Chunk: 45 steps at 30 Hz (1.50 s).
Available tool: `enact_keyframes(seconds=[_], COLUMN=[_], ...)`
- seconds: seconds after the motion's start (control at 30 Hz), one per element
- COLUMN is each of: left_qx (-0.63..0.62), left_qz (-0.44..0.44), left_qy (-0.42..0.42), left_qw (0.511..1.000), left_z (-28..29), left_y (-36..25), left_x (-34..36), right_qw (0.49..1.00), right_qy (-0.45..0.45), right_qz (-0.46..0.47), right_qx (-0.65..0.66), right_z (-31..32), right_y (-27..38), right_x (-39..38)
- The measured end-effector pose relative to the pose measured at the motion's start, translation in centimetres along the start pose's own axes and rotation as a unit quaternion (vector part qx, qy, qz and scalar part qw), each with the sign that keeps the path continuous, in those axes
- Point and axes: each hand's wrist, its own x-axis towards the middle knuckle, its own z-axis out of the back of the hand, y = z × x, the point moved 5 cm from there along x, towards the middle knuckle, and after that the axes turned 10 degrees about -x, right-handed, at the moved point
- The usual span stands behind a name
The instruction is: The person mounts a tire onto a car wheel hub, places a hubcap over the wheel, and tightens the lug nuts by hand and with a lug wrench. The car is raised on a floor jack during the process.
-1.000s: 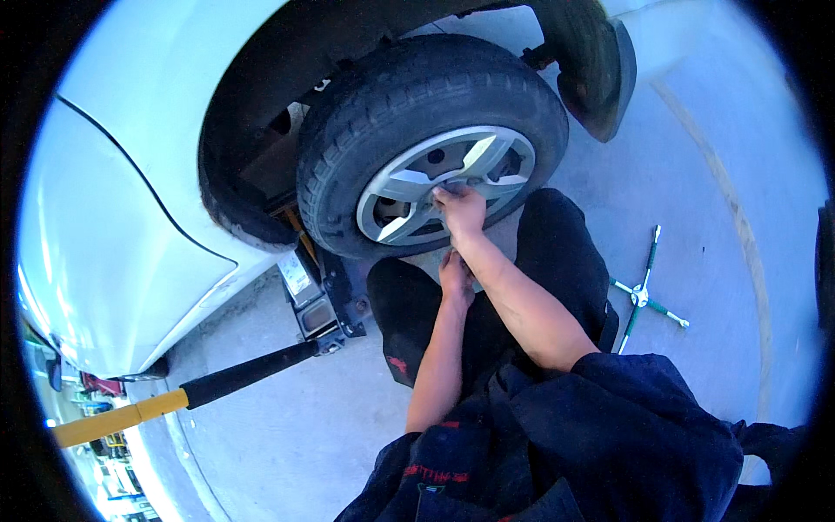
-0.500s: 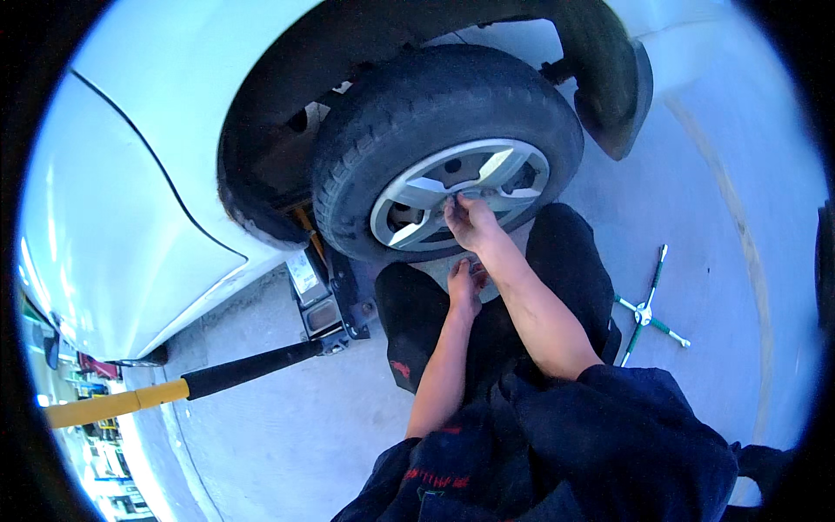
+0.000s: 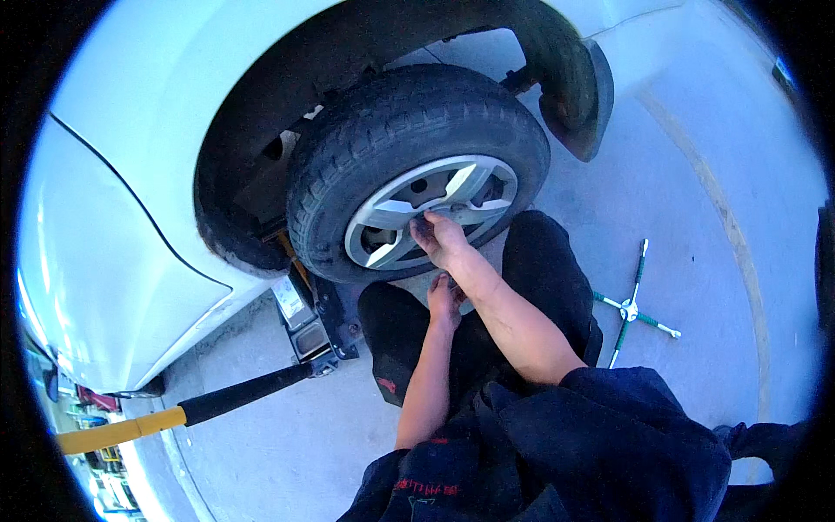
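Though view shifted, fingers [image 3: 420, 233] reach wheel [image 3: 419, 184].

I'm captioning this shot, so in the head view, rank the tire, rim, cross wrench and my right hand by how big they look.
By overall span, largest to smallest:
1. Tire
2. Rim, partly hidden by the hand
3. Cross wrench, though its arms are thin
4. Right hand

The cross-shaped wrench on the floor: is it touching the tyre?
Apart. The head view shows the cross-shaped wrench lying to the right of the person's right leg, with floor visible between it and the tyre.
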Motion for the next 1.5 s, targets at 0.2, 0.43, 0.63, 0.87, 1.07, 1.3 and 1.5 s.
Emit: enact_keyframes(seconds=[0.2,0.43,0.63,0.87,1.07,1.3,1.5], left_qx=[-0.027,-0.023,-0.001,0.004,-0.002,-0.004,-0.010], left_qz=[-0.006,-0.002,0.001,0.015,-0.002,0.003,-0.002], left_qy=[-0.001,-0.021,-0.005,0.017,-0.030,0.027,0.004], left_qw=[1.000,1.000,1.000,1.000,1.000,1.000,1.000], left_z=[0.8,0.1,-0.3,-1.5,0.0,0.0,0.1], left_y=[0.9,0.1,0.2,0.2,0.1,0.0,0.0], left_x=[0.6,-0.3,-0.5,-0.6,-0.5,-0.3,0.2], right_qw=[0.999,0.995,0.973,0.780,0.996,0.983,0.980], right_qy=[0.044,0.010,0.032,0.088,0.070,0.087,0.129], right_qz=[-0.006,0.079,0.158,0.454,-0.012,-0.091,-0.147], right_qx=[0.024,-0.055,-0.166,-0.420,0.056,0.133,0.040], right_z=[1.6,0.9,0.9,3.2,2.2,1.7,0.9], right_y=[0.0,0.9,1.5,2.1,-0.3,-1.7,-1.4], right_x=[1.7,0.3,0.8,4.7,2.4,3.0,2.8])
